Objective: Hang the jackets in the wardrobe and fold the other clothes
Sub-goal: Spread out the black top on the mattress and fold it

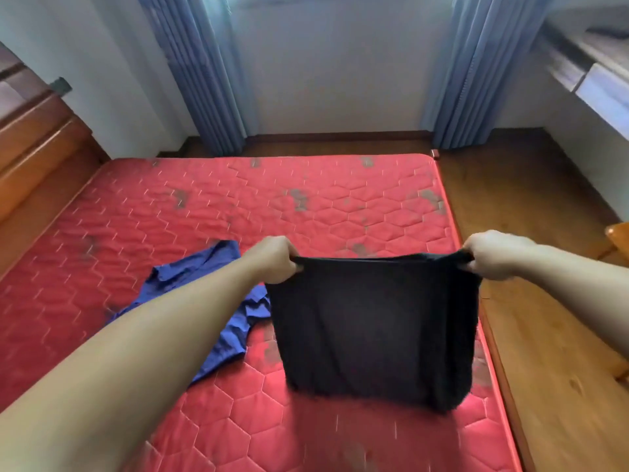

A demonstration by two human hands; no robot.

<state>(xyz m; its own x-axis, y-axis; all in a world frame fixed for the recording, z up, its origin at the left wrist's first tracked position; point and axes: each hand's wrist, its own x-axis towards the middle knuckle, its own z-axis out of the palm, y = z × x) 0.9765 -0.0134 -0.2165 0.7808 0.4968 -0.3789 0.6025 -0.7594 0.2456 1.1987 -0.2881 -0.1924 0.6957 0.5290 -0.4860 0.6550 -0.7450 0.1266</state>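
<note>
A black garment (374,332) hangs doubled over above the red quilted mattress (170,226), its lower edge near the mattress surface. My left hand (272,258) grips its upper left corner. My right hand (493,255) grips its upper right corner, and the top edge is stretched between both hands. A crumpled blue garment (235,321) lies on the mattress to the left, partly hidden under my left forearm and behind the black garment.
A wooden headboard (37,155) stands at the left. Blue curtains (204,80) hang on the far wall either side of a window. Wooden floor (531,216) runs along the mattress's right edge, with a desk (592,73) at the upper right.
</note>
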